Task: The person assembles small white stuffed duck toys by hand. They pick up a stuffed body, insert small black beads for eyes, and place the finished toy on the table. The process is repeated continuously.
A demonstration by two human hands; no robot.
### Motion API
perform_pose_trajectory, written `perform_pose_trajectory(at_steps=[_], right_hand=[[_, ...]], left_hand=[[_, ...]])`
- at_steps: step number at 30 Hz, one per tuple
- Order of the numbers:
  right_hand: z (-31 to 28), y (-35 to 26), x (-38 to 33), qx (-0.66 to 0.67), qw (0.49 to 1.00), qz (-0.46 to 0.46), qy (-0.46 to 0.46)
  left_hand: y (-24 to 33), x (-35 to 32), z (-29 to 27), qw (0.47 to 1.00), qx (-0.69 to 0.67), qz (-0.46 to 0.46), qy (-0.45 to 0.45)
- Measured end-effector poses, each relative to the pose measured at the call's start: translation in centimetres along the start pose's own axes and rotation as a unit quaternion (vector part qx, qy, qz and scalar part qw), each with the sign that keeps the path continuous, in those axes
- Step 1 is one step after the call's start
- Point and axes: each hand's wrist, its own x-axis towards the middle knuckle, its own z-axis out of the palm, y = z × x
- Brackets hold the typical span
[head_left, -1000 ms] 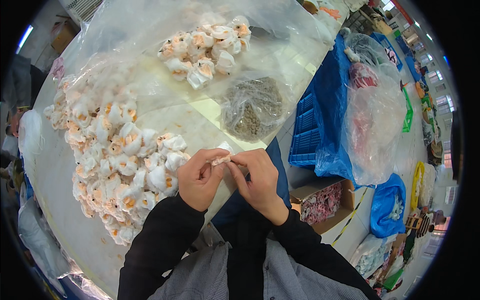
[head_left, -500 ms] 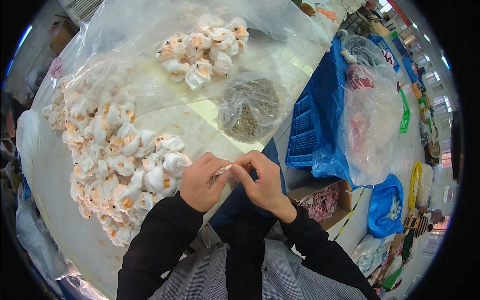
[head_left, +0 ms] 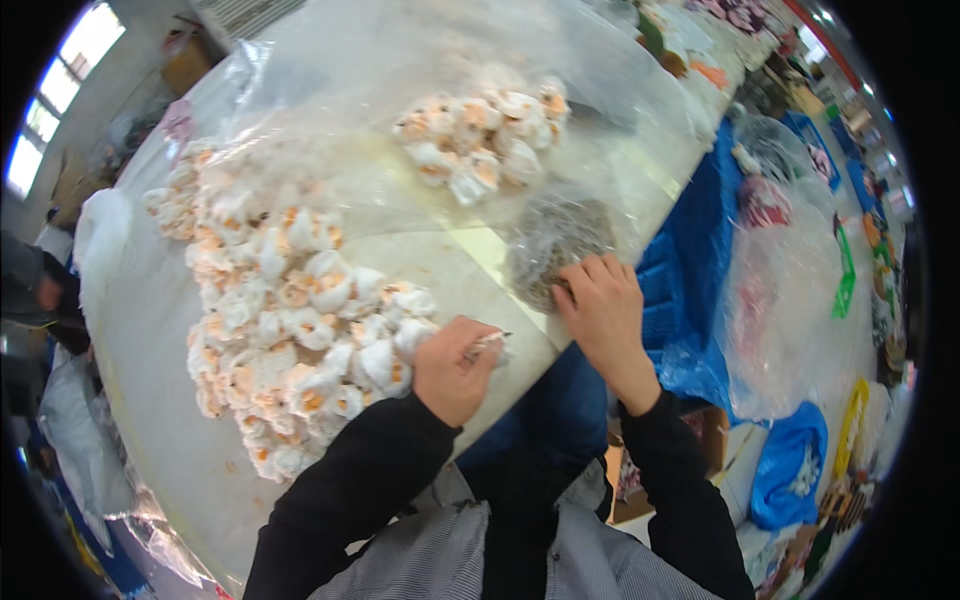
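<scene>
Where the right hand [head_left: 606, 312] touches, a bag [head_left: 574, 197] (clear plastic) holds grey-brown bits [head_left: 556, 243].

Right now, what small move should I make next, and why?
Probably pinch one piece from the clear bag of small grey-brown pieces with your right hand: it is at the bag's near edge, while your left hand holds a small pale piece.

Right hand [head_left: 605, 315]: parted from the left hand [head_left: 452, 372] and came to the clear bag of grey-brown pellets [head_left: 560, 235], its fingers [head_left: 590, 273] at the bag's edge. Small pale piece [head_left: 484, 345]: passed from both hands to the left alone. Head view: shifted, and more window [head_left: 60, 88] showed at upper left.
</scene>
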Motion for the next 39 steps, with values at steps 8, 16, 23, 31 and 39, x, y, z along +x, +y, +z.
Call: perform_pose_trajectory(at_steps=[8, 16, 23, 31, 39], right_hand=[[1.1, 0.3, 0.6, 0.07, 0.997, -0.02, 0.03], [-1.1, -2.8, -1.3, 0.549, 0.816, 0.173, -0.054], [-1.1, -3.9, -2.3, 0.693, 0.66, 0.234, -0.172], [-2.3, -4.7, -2.5, 0.441, 0.887, 0.097, -0.1], [-2.0, -3.8, -1.9, 0.438, 0.882, 0.057, -0.163]], left_hand=[[-0.2, -0.1, 0.0, 0.999, -0.036, -0.013, -0.005], [0.0, 0.0, -0.1, 0.999, -0.044, -0.014, -0.012], [0.2, 0.2, -0.2, 0.998, -0.054, -0.005, -0.021], [0.1, 0.1, -0.2, 0.999, -0.013, 0.0, -0.033], [-0.2, 0.1, -0.1, 0.998, 0.022, 0.038, -0.038]])
